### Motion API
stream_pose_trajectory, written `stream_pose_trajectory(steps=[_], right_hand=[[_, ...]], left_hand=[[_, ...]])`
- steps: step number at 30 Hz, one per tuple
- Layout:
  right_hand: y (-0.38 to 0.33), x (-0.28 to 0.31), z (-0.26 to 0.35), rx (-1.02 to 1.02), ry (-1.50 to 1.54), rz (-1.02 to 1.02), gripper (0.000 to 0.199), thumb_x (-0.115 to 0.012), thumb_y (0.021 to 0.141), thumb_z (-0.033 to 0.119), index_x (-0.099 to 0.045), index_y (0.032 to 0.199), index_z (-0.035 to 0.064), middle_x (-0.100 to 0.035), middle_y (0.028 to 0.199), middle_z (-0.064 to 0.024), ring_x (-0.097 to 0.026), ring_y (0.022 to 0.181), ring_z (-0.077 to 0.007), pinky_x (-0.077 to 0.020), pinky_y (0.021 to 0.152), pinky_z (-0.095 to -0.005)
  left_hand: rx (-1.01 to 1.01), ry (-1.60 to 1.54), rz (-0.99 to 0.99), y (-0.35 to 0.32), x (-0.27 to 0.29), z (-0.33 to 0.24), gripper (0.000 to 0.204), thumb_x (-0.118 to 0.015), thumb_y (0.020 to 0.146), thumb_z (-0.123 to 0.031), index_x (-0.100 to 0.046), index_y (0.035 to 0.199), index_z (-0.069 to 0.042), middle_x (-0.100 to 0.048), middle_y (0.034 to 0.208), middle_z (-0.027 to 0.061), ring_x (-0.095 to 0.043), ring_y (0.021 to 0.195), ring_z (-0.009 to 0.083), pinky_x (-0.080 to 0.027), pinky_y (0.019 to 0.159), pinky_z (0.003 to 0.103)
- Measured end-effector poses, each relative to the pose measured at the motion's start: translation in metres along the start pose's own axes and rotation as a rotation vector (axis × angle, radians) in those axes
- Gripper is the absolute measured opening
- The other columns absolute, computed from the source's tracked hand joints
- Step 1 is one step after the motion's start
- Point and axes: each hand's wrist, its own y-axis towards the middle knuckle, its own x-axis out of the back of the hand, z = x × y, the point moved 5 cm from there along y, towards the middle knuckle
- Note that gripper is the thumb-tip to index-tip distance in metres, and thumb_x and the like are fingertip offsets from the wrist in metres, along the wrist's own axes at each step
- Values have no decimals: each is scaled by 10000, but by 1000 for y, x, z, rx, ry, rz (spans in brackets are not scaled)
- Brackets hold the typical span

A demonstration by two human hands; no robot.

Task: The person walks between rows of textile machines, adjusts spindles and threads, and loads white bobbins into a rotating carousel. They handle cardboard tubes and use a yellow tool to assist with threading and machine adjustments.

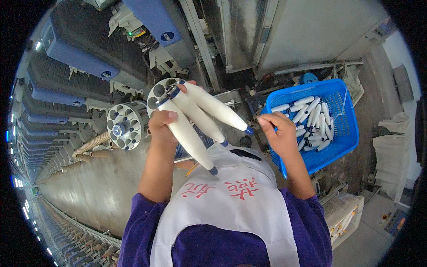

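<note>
My left hand (162, 122) is closed round the thick ends of three yarn bobbins, white with dark blue tips. The nearest yarn bobbin (189, 138) slants down over my apron (231, 191). Beside it lie a middle yarn bobbin (200, 113) and a farther yarn bobbin (218, 107), their narrow tips pointing toward my right. My right hand (279, 131) is raised at the left rim of a blue plastic basket (351, 138), apart from the bobbins. Its fingers are curled and pinched together; whether a thread is between them is too small to see. Several similar bobbins lie loose in the basket.
Left of my hands stands a round white rack (126, 127) with holes, and a second round rack (155, 93) is partly hidden behind the bobbins. A long row of blue and grey machines (80, 40) runs along the left. Grey metal panels (307, 35) stand ahead.
</note>
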Motion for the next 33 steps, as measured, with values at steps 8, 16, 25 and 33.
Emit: stream_pose_trajectory(steps=[8,16,25,33], right_hand=[[-14,-50,6,-486,962,459,394,-545,906,346,-568,1096,2,-499,710,-8,-408,519,-55,-321,460,-199],[-44,-39,-19,-289,786,577,485,-592,829,519,-575,817,34,-412,550,60,-343,473,-32,-244,443,-193],[-57,6,-112,-407,862,238,348,-601,861,343,-608,713,28,-463,531,-2,-365,431,-84,-276,425,-246],[-25,-70,-31,-96,529,377,507,-621,833,142,-386,1269,37,-465,1271,-127,-462,1167,-223,-379,978,-367]], left_hand=[[-42,-8,75,-7,-21,-3,604,-601,506,-234,-517,1072,-41,-460,1225,217,-489,1090,379,-419,933,444],[-16,16,109,-19,-23,-10,613,-605,499,-229,-513,1075,-40,-444,1231,202,-476,1113,390,-427,924,455],[-181,56,-77,-30,-6,-47,631,-601,537,-310,-461,1096,-53,-400,1273,229,-411,1187,411,-383,992,470],[-135,-35,20,-32,-19,-28,630,-597,516,-282,-489,1093,-55,-431,1250,206,-469,1113,385,-409,950,469]])
